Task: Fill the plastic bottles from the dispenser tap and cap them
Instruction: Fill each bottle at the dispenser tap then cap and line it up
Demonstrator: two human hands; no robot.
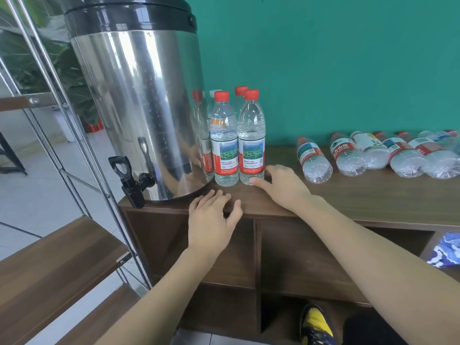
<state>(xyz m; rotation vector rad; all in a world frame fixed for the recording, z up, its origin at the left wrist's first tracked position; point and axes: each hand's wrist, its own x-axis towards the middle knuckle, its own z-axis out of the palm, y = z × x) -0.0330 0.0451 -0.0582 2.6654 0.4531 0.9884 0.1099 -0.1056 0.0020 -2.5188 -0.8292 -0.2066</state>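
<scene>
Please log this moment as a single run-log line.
left hand: open on cabinet top | right hand: open, touching standing capped bottle | tap: unused | lying bottles: waiting

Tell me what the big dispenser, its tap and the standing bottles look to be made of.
Dispenser: polished metal, likely stainless steel; it mirrors the bottles. Its tap: glossy black, probably plastic. Standing bottles: clear thin plastic with ribbed walls, red plastic-looking caps and printed labels, paper or film, cannot tell.
</scene>
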